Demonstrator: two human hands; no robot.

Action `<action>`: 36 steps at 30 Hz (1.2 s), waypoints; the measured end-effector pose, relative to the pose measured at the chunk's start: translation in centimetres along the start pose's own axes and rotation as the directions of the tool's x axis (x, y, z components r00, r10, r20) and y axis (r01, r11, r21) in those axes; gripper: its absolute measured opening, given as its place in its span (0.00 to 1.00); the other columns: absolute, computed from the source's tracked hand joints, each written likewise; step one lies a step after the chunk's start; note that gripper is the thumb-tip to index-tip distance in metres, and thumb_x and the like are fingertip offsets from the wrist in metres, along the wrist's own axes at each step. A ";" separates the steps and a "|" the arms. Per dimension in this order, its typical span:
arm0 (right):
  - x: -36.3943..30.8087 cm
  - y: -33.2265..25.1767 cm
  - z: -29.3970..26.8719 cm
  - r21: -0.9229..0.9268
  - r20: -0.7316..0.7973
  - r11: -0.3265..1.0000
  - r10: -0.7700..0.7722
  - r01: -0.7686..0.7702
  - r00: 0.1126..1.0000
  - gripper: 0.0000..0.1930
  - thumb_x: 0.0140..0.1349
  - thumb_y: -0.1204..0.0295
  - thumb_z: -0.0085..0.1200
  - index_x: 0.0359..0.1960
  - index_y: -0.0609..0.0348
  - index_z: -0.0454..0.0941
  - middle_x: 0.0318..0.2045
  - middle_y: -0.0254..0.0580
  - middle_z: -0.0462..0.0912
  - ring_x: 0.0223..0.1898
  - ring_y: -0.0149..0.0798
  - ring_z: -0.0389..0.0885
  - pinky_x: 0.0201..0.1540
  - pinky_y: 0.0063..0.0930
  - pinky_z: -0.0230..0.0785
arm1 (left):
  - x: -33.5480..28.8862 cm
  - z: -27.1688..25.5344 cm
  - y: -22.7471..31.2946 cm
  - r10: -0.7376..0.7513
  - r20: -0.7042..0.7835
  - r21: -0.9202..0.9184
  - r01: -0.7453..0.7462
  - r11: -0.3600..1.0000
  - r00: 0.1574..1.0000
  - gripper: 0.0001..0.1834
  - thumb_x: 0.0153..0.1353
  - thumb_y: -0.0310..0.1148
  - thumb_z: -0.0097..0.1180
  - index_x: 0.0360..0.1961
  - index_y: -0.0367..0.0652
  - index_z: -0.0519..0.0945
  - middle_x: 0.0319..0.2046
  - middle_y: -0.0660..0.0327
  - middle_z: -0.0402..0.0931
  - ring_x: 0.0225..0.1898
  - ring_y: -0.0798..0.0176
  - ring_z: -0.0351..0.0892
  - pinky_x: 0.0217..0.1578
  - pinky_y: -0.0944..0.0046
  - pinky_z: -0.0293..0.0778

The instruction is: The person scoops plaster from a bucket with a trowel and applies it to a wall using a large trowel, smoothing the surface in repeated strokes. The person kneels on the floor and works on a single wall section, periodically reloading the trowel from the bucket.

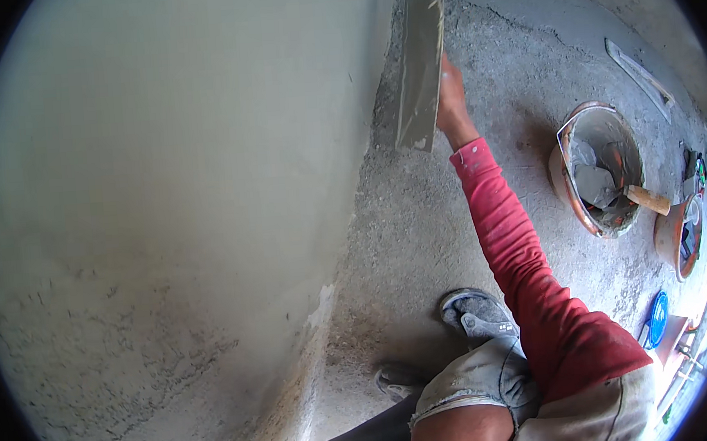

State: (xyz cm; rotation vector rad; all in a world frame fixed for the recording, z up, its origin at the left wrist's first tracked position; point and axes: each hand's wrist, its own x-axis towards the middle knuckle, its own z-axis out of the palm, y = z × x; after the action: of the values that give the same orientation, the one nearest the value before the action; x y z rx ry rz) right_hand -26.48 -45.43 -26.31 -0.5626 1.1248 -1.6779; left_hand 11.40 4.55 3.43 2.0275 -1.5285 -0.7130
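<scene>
My right hand (451, 103), at the end of a red sleeve, is closed around the grip of a plastering trowel (420, 76). The grip itself is hidden behind the blade and my fingers. The long rectangular blade carries a smear of grey plaster and stands close to the edge of the wall (192, 142). That wall has a smooth pale coat over most of it and a rougher, darker patch low down. My left hand is out of the picture.
On the rough floor (404, 233) to the right stands a bucket (566, 185) of wet plaster, with a wooden-handled tool (649, 200) leaning in it. A smaller bucket (666, 239), a blue round object (659, 319) and a long metal frame (639, 78) lie beyond. My shoe (475, 314) is near the wall's foot.
</scene>
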 end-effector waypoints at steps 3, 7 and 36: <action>-3.2 11.0 -2.2 -0.147 -0.093 0.988 0.031 -0.045 0.995 0.33 0.73 0.42 0.44 0.47 0.68 0.79 0.35 0.43 0.83 0.36 0.34 0.81 0.41 0.31 0.74 | 0.7 0.2 0.0 0.139 -0.070 -0.003 -0.139 0.990 0.988 0.22 0.72 0.42 0.47 0.49 0.31 0.78 0.38 0.47 0.80 0.41 0.52 0.79 0.43 0.54 0.74; -5.9 14.5 0.8 -0.285 -0.232 0.951 0.054 -0.121 0.971 0.36 0.74 0.41 0.42 0.46 0.72 0.78 0.37 0.53 0.85 0.39 0.44 0.83 0.45 0.37 0.73 | -0.3 -0.5 -0.1 0.177 -0.059 0.061 -0.174 0.983 0.982 0.22 0.73 0.43 0.45 0.48 0.30 0.78 0.37 0.46 0.80 0.40 0.49 0.79 0.42 0.53 0.75; -16.9 14.3 3.0 0.020 -0.141 0.961 0.275 -0.275 0.951 0.33 0.75 0.43 0.43 0.51 0.69 0.78 0.41 0.39 0.84 0.41 0.31 0.80 0.47 0.29 0.74 | -3.5 -1.1 0.8 0.082 -0.181 0.067 -0.070 0.995 0.980 0.23 0.71 0.46 0.49 0.36 0.34 0.83 0.34 0.49 0.81 0.39 0.50 0.79 0.44 0.50 0.76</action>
State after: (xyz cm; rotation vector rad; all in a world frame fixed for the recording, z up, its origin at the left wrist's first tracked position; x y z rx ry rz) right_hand -10.68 -32.30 -35.12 -0.2727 1.2442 -1.4922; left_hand 10.77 7.81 5.14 2.0049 -1.5264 -0.4416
